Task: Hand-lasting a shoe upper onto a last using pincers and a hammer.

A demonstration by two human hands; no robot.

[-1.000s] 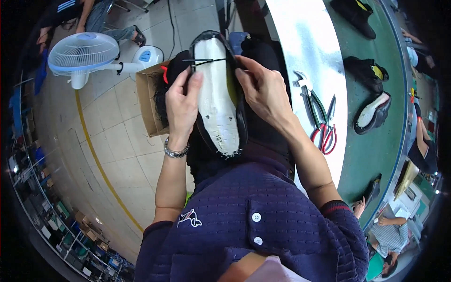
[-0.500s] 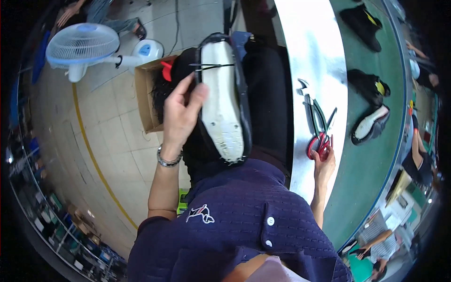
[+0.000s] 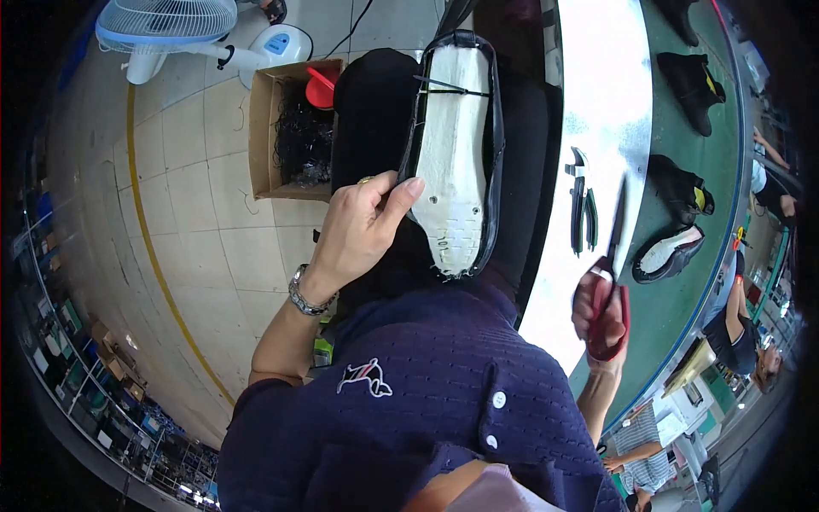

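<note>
A shoe upper [image 3: 456, 149] lies sole side up across my lap, its white insole board facing me and black edges folded around it. A thin black cord or tie [image 3: 461, 90] crosses the board near the far end. My left hand [image 3: 363, 222] pinches the shoe's left edge between thumb and fingers. Over the metal strip's right edge, my right hand [image 3: 597, 311] grips red-handled scissors [image 3: 607, 294], somewhat blurred, blades pointing away from me. Pincers with dark handles [image 3: 583, 200] rest on the metal strip just beyond that hand.
To my right, a shiny metal strip [image 3: 601, 85] borders a green conveyor surface [image 3: 674, 311] carrying several black shoes [image 3: 689, 90]. A cardboard box [image 3: 263, 141] with black scraps and a red object [image 3: 320, 89] stands left of my legs. A fan [image 3: 166, 26] stands further off.
My right hand has picked up the scissors from the metal strip, away from the pincers. My left hand has shifted its hold nearer along the shoe's left edge.
</note>
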